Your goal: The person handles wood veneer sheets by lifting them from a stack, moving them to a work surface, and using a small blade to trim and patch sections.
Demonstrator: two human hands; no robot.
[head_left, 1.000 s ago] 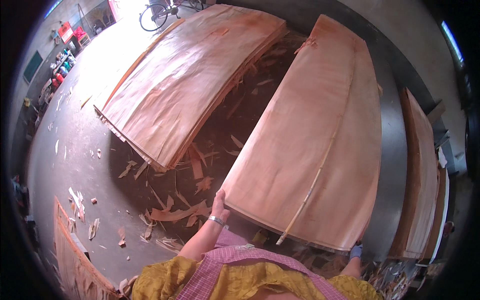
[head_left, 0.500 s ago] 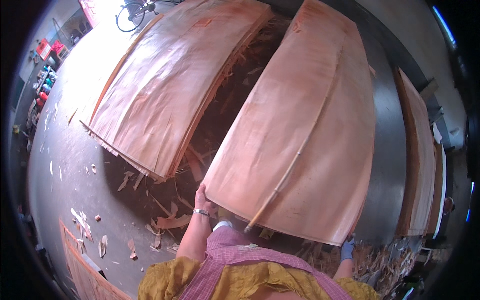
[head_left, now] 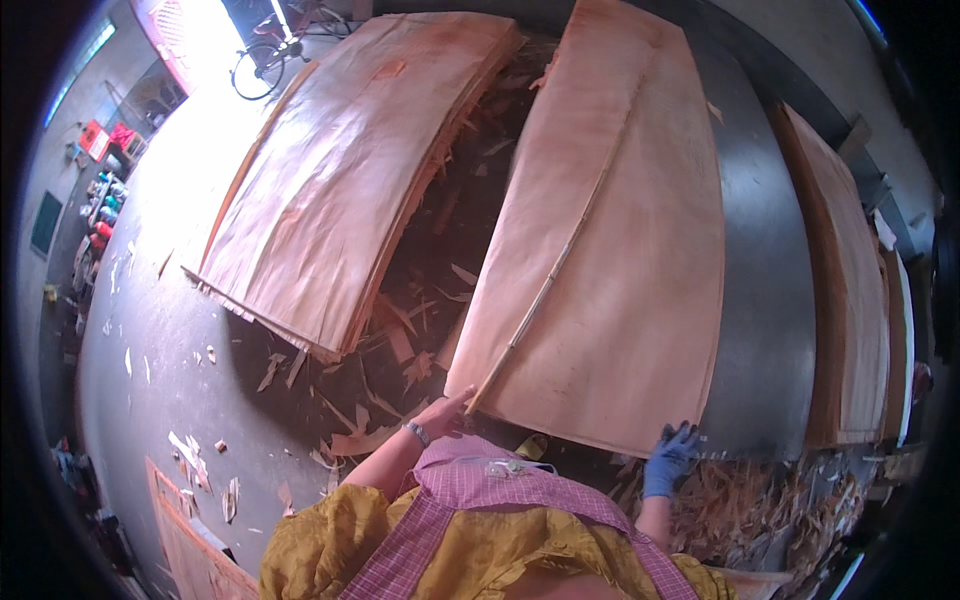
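Observation:
A large pinkish-brown wood veneer sheet (head_left: pixel 620 300) lies lengthwise in front of me, on top of a stack. A long thin pole (head_left: pixel 545 285), like bamboo, lies along it, its near end by the sheet's near left corner. My bare left hand (head_left: pixel 447 412), a metal band at its wrist, is at that corner beside the pole's end. Its fingers are stretched out; whether they touch the pole is unclear. Near the sheet's right corner is my right hand (head_left: pixel 670 458) in a blue glove with dark fingertips, its fingers apart and nothing visible in them.
Another veneer stack (head_left: pixel 310 200) lies to the left, and a third stack (head_left: pixel 845 290) stands far right. Veneer scraps (head_left: pixel 760 510) pile up at the lower right; more litter the dark floor between the stacks. A bicycle (head_left: pixel 262 65) is at the far left.
My left hand has left its grip on the sheet's left corner and moved right, to the pole's end. That end now lies nearer the corner. My right hand has risen into fuller view.

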